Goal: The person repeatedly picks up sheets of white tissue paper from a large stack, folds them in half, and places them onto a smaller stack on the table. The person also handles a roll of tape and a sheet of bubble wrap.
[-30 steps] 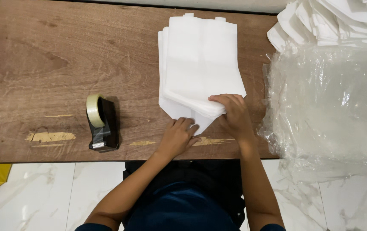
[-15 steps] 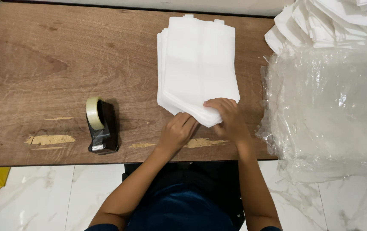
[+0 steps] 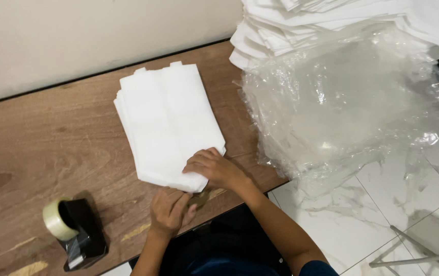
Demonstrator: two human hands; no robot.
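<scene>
A stack of white folded bags (image 3: 166,120) lies on the brown wooden table (image 3: 51,148), its near corner at the table's front edge. My right hand (image 3: 214,167) rests on that near corner, fingers curled over the top sheets. Just below the stack's near edge sits my left hand (image 3: 170,209), fingers bent against the table; whether it pinches a sheet cannot be told.
A black tape dispenser with a roll of clear tape (image 3: 71,230) stands at the table's front left. A heap of clear plastic wrap (image 3: 342,107) spills off the table's right end, with more white folded bags (image 3: 332,20) piled behind it. A wall runs along the back.
The view has swung right and tilted. My right hand has slid along the stack's near corner, and my left hand has dropped slightly back toward the table edge.
</scene>
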